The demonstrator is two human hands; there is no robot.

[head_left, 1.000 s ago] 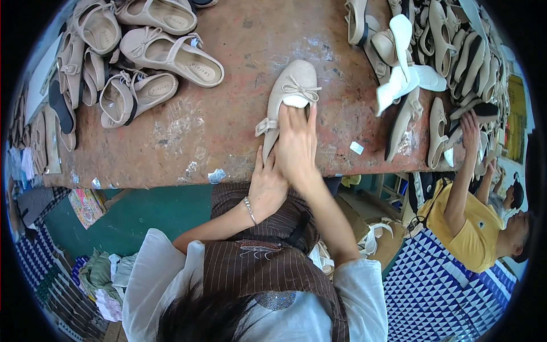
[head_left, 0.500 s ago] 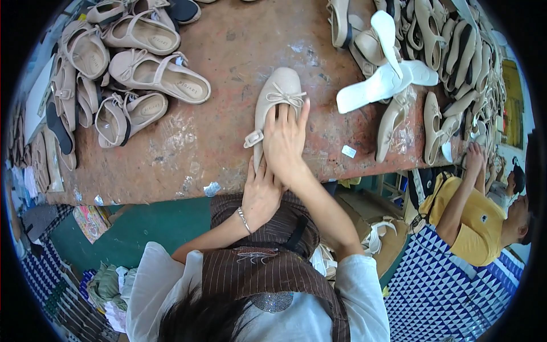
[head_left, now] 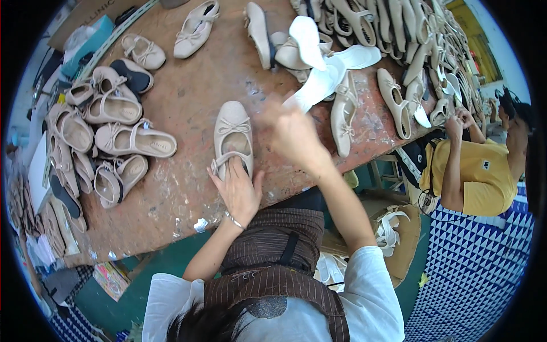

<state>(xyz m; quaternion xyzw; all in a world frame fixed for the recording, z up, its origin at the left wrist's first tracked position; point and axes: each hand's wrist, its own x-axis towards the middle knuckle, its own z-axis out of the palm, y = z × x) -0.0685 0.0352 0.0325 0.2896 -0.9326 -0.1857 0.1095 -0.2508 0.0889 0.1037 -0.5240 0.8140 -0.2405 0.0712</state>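
Note:
A beige Mary Jane shoe (head_left: 232,128) with a small bow lies on the worktable, its toe pointing away from me. Its strap crosses the opening. My left hand (head_left: 238,192) is at the heel end, some fingers reaching inside the shoe and others along its outer left side, the thumb spread to the right. To the right of the shoe, my right hand (head_left: 293,134) is lifted and apart from it, close to the white insole-shaped pieces (head_left: 322,82). Motion smears its fingers, so whether it holds anything cannot be seen.
Beige shoes (head_left: 122,108) cluster at the left of the brown worktable (head_left: 176,188), and more pile up (head_left: 393,28) at the far right. Single shoes (head_left: 343,117) lie right of my hands. Someone in a yellow shirt (head_left: 476,171) works at the right. Below stands a cardboard box (head_left: 407,245).
My right hand has come out of the shoe and moved right toward the white pieces. The strap now crosses the opening. My left hand's fingers have gone into the heel. The view has shifted.

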